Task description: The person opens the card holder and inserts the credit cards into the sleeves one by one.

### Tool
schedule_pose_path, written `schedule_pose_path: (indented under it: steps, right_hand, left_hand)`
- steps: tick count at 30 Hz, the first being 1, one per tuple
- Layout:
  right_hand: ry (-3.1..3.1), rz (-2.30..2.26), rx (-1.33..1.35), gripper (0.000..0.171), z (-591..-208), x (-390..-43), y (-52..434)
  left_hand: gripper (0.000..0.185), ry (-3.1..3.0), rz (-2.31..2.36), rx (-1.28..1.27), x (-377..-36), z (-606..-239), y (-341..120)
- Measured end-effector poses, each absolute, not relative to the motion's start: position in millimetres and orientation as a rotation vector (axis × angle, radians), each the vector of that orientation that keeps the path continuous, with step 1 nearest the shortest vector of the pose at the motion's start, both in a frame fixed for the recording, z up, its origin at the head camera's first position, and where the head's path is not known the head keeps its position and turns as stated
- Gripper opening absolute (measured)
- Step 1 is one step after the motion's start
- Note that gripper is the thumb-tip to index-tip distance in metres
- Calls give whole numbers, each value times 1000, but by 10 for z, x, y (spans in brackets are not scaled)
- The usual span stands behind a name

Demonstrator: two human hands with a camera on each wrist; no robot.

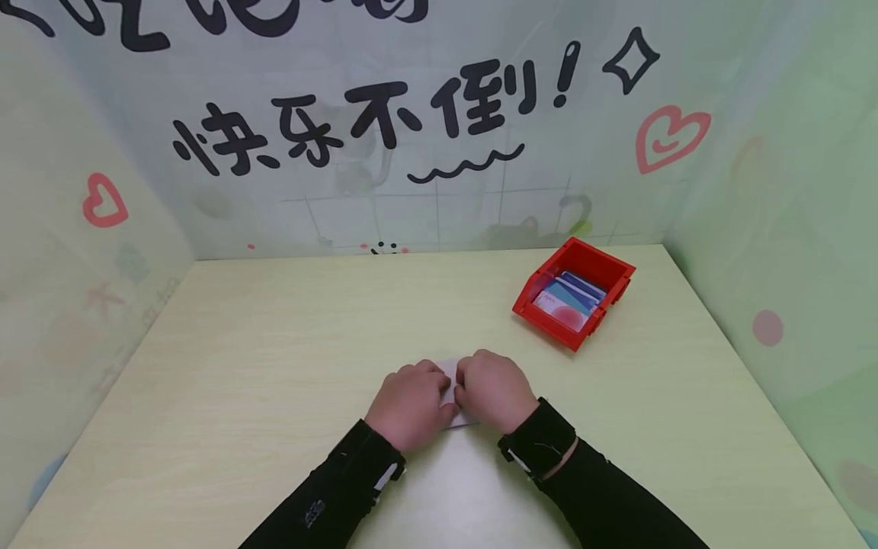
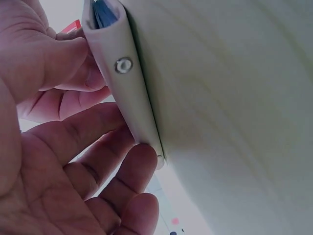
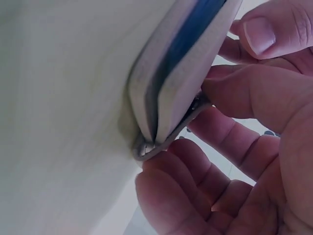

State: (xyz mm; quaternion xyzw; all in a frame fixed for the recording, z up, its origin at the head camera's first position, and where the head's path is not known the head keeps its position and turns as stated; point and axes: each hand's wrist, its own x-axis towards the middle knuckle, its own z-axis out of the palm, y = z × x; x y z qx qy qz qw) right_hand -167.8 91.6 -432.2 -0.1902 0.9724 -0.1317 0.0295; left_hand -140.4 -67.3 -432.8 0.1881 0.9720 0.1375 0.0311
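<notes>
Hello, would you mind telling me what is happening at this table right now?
A person in black sleeves has both hands together on a small pale card wallet lying on the light table. The left hand and the right hand both grip it with curled fingers. The wrist views show a snap stud on its flap and something blue tucked inside. To the right, apart from the hands, stands a red bin holding several cards.
</notes>
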Motion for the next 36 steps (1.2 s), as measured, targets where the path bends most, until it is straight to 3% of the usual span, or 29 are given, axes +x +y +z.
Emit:
schedule_pose_path:
  steps: [5, 15, 29, 36]
  right_hand:
    - [3038, -354, -661, 18, -4358, -1679, 921]
    - [3012, -333, -748, 6, -4355, -1669, 950]
    - [2916, -470, -651, 17, -4362, -1693, 988]
    - [2896, -562, -545, 14, -4335, -1727, 1022]
  left_hand:
    - [32, 2993, 423, 603, -1422, -4340, -672]
    - [38, 3081, 345, 726, -1425, -4395, -673]
    - [44, 3053, 272, 682, -1424, -4397, -650]
    - [43, 3053, 273, 661, -1414, -4381, -641]
